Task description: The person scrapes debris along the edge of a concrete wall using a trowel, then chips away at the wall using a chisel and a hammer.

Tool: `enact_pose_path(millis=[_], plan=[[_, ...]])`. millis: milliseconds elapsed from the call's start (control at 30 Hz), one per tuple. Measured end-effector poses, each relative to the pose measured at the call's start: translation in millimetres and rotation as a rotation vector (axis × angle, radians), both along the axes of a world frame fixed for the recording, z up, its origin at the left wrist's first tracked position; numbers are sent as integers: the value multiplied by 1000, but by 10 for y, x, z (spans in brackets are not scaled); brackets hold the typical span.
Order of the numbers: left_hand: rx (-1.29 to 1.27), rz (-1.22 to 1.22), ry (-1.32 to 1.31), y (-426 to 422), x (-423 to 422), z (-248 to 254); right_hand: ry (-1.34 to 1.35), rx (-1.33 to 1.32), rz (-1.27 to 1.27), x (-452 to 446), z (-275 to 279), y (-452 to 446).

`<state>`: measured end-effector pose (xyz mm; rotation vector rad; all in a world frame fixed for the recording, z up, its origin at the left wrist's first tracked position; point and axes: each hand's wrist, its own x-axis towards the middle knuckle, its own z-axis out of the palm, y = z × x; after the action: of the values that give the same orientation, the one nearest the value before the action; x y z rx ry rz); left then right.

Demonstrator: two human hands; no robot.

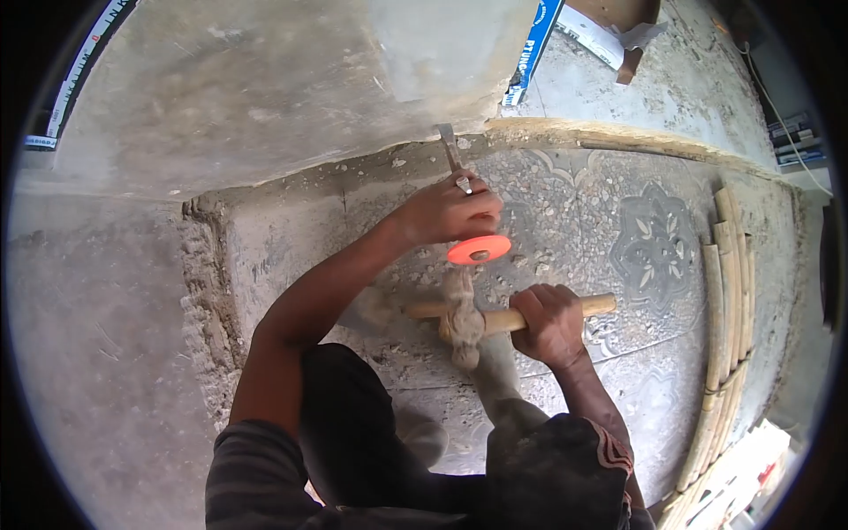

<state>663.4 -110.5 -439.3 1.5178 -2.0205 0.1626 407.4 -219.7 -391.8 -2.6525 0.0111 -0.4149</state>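
Observation:
My left hand [452, 210], with a ring on one finger, is wrapped round a chisel [448, 146]. The chisel's flat tip touches the bottom edge of the wall, and its round orange guard [479, 250] shows below my fist. Lower and to the right, my right hand [549, 325] grips the wooden handle of a hammer [462, 325]. The hammer's dusty head is a little below the orange guard, apart from it. Rubble [521, 263] is scattered over the patterned floor tiles [655, 243] around both tools.
Bundled bamboo poles [726, 327] lie along the right side. A broken groove [208, 291] runs down the left. Beyond the wall's base are a blue printed strip [534, 53] and a cardboard box [623, 12]. My knees are bent close below the hammer.

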Motion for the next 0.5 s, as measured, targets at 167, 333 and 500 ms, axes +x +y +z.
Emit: enact_pose_path(millis=[167, 333, 500], plan=[[-101, 30, 76, 17, 56, 54, -210, 246, 91, -33, -42, 70], [-67, 22, 133, -22, 57, 63, -24, 215, -3, -69, 115, 126], [-63, 54, 150, -56, 81, 45, -162, 315, -31, 24, 38, 96]])
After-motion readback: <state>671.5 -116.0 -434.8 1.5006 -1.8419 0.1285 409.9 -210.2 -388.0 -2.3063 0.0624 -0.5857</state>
